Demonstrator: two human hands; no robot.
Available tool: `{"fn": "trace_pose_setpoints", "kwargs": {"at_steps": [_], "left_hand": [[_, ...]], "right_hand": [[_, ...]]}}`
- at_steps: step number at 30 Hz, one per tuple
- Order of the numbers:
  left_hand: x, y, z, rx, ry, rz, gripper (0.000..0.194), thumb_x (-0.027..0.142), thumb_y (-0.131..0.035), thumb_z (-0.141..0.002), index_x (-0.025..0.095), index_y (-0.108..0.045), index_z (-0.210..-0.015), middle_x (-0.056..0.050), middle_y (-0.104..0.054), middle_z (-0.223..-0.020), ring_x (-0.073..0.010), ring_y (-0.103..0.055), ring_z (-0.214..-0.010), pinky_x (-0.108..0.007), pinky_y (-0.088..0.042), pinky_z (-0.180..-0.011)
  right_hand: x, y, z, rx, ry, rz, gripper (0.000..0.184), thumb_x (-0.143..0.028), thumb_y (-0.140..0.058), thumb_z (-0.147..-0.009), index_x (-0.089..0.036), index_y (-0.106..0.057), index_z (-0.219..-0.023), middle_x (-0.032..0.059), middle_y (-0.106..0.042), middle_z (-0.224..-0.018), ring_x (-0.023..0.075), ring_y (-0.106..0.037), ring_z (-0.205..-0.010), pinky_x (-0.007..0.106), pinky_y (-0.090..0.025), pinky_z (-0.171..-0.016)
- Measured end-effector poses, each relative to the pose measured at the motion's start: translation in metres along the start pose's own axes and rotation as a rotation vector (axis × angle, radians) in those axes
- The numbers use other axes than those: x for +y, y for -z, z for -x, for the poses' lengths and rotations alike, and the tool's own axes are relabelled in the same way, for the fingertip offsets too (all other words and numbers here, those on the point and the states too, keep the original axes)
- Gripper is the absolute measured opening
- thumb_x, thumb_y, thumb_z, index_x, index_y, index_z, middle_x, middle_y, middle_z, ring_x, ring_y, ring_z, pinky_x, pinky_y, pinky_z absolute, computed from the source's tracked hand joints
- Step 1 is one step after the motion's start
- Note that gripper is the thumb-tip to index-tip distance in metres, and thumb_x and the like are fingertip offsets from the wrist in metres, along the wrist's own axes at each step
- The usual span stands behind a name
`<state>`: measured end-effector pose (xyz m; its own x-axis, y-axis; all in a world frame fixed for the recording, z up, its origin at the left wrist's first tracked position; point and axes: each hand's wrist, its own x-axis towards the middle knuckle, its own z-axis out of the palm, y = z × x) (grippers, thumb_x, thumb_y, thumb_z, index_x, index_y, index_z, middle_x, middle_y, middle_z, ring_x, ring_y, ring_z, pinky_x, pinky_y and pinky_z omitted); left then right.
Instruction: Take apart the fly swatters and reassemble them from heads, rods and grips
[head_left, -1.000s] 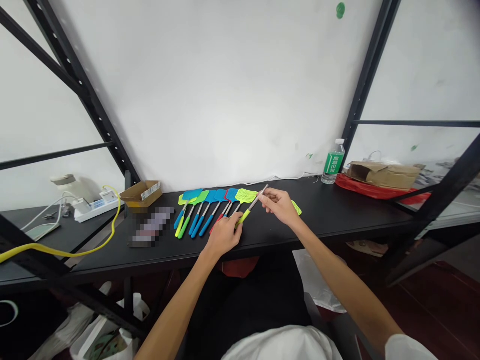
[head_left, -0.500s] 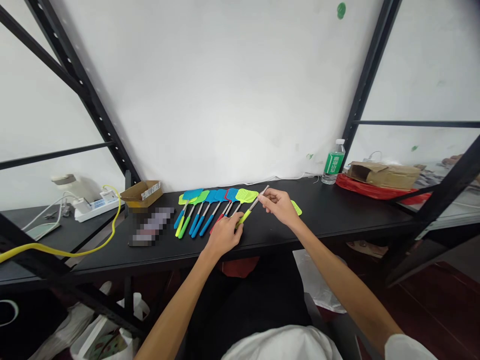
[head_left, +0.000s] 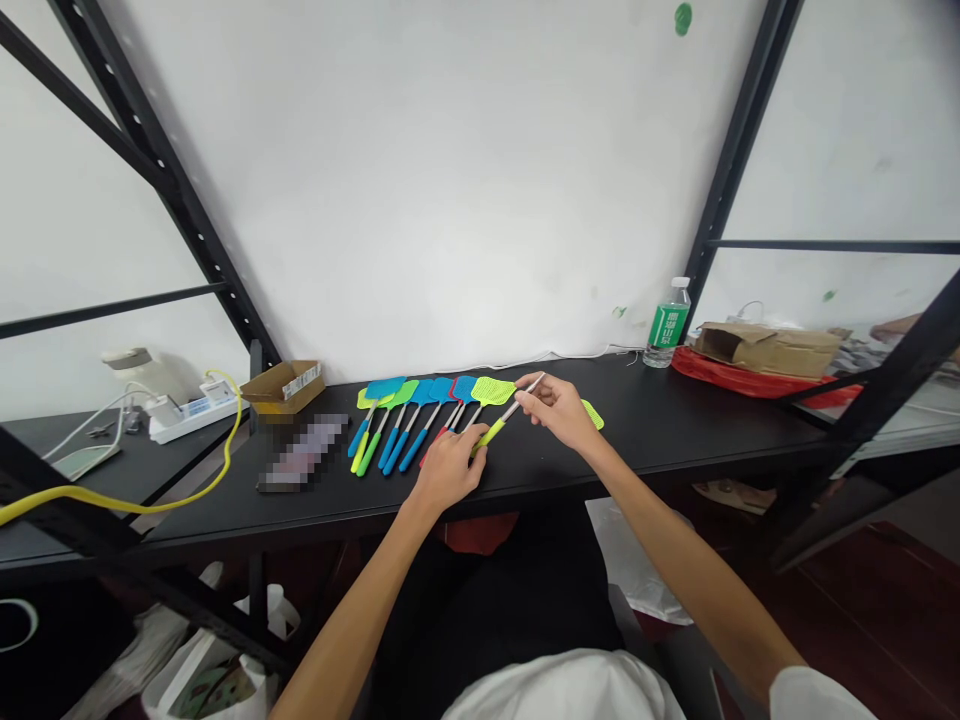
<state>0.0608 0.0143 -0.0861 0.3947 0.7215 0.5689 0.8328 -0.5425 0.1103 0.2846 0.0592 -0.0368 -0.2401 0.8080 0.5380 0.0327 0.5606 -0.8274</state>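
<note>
My left hand (head_left: 452, 464) is closed around the yellow-green grip of a fly swatter handle (head_left: 491, 432). Its metal rod slants up to the right, and my right hand (head_left: 556, 412) pinches it near the tip. No swatter head shows on that tip. Just past my right hand, a yellow-green mesh swatter head (head_left: 593, 414) lies on the black table, partly hidden by the hand. To the left, several fly swatters lie in an overlapping row, among them a blue one (head_left: 406, 437) and a green one (head_left: 369, 452). My left hand covers the lower ends of some.
An open cardboard box (head_left: 283, 388) and a blurred flat object (head_left: 306, 452) are at the left, near a yellow cable (head_left: 227, 440) and a power strip (head_left: 199, 408). A water bottle (head_left: 667, 325) stands back right beside a torn carton (head_left: 772, 348) on red plastic. Black shelf posts flank the table.
The rod's tip has shifted slightly to the right and looks thinner and paler. Both hands keep nearly the same place and grip.
</note>
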Motion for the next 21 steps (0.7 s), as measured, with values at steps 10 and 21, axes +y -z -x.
{"fn": "trace_pose_setpoints", "kwargs": {"at_steps": [10, 21], "left_hand": [[-0.0014, -0.0024, 0.0015, 0.033, -0.005, -0.002, 0.029, 0.023, -0.049, -0.095, 0.021, -0.058, -0.123, -0.004, -0.072, -0.088, -0.0224, -0.066, -0.079, -0.035, -0.048, -0.08], [-0.0038, -0.0054, 0.0019, 0.043, -0.02, -0.019, 0.03, 0.023, -0.047, -0.096, 0.02, -0.06, -0.123, -0.006, -0.074, -0.093, -0.0217, -0.067, -0.08, -0.037, -0.047, -0.09]], "right_hand": [[0.0008, 0.0031, -0.0007, -0.027, -0.006, -0.013, 0.038, -0.052, -0.068, -0.083, -0.016, -0.071, -0.097, 0.0026, -0.064, -0.071, 0.0113, -0.056, -0.055, 0.024, -0.046, -0.048], [0.0028, 0.0054, -0.0012, -0.029, -0.014, 0.012, 0.038, -0.051, -0.071, -0.081, -0.015, -0.072, -0.091, 0.0031, -0.067, -0.069, 0.0116, -0.058, -0.055, 0.024, -0.047, -0.05]]}}
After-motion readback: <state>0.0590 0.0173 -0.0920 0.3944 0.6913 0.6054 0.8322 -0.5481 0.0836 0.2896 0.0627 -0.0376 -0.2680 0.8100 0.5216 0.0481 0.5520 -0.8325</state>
